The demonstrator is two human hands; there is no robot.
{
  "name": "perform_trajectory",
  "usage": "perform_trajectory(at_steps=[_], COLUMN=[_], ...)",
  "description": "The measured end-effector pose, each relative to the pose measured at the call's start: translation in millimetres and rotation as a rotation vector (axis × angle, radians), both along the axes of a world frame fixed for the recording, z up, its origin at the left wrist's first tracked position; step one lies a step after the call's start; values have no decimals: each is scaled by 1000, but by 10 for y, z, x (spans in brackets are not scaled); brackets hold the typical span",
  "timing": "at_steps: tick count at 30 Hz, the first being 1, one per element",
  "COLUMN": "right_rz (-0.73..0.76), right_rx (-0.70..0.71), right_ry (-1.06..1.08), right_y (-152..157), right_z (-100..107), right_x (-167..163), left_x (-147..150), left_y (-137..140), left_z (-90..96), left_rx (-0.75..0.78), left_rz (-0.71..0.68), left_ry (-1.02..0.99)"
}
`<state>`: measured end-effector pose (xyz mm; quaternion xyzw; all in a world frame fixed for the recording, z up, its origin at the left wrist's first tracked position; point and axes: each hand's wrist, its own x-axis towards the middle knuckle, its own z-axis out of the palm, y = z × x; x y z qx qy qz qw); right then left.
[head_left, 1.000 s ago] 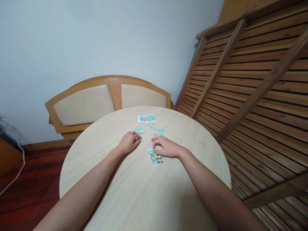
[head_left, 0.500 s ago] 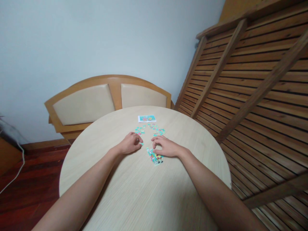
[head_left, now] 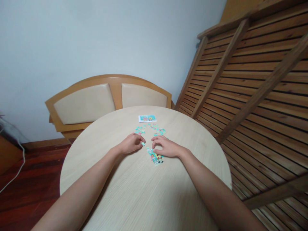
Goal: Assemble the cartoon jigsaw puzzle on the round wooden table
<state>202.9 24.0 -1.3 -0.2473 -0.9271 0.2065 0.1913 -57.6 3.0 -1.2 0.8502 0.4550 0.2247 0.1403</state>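
My left hand (head_left: 132,143) has its fingers curled, with a small teal-and-white jigsaw piece (head_left: 143,144) pinched at the thumb and fingertips. To its right, my right hand (head_left: 166,146) rests over the upper right edge of a partly joined jigsaw puzzle (head_left: 154,157). The thumb of that hand touches the puzzle, and its curved fingers stay apart from the thumb with nothing visible between them. Part of the joined section is hidden under this hand. Loose jigsaw pieces (head_left: 140,129) lie beyond my left hand, and more loose pieces (head_left: 160,131) lie beyond the right.
A printed picture sheet (head_left: 147,118) lies toward the far side of the round wooden table (head_left: 96,179). Behind the table stands a padded headboard (head_left: 84,104) against the wall. A slatted wooden frame (head_left: 240,96) leans along the right. A white cable (head_left: 22,157) hangs at left.
My left fingertips have shifted slightly right, and the jigsaw piece at them now shows more. My right hand stays almost still over the joined puzzle.
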Motion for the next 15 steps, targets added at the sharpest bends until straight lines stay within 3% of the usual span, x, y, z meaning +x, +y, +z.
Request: perform_trajectory(at_steps=[15], right_rz=[-9], right_rx=[-30], right_ry=[6], right_y=[-11], right_z=[19], right_x=[17], left_x=[219], left_y=[-53], left_z=[-28], left_rx=[-134], left_rz=[-54], left_ry=[-270])
